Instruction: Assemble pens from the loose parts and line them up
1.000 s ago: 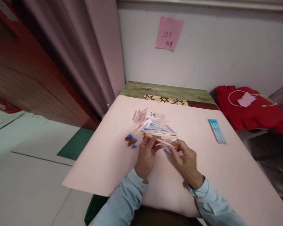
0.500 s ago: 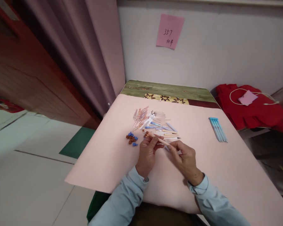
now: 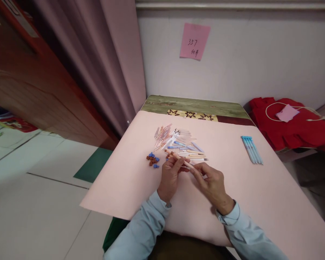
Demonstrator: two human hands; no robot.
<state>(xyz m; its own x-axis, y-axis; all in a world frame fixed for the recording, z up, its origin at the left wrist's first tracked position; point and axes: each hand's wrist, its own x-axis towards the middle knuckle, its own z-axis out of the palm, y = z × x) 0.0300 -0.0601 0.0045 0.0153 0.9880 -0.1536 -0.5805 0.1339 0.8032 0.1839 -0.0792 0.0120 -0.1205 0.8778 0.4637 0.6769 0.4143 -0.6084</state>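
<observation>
Both hands meet over the front middle of the table around a slim cream pen (image 3: 189, 164) with a brown end. My left hand (image 3: 170, 177) is closed on its middle, thumb on top, with the brown end pointing away to the left. My right hand (image 3: 211, 182) pinches the near end between thumb and fingers. Just beyond the hands lies a loose pile of pen parts: pinkish clear barrels (image 3: 164, 135), blue pieces (image 3: 197, 146) and white refills (image 3: 193, 156). Small brown and blue caps (image 3: 153, 160) are heaped to the left of my left hand.
Several blue pens (image 3: 251, 150) lie side by side at the right of the pale-covered table (image 3: 119, 180). Red cloth (image 3: 306, 126) with a white cable stands beyond the table's right edge. A wooden door (image 3: 43, 90) and curtain are on the left.
The camera view has tilted up slightly, so the scene sits a little lower. Both hands keep hold of the pen, with only slight movement of the right fingers.
</observation>
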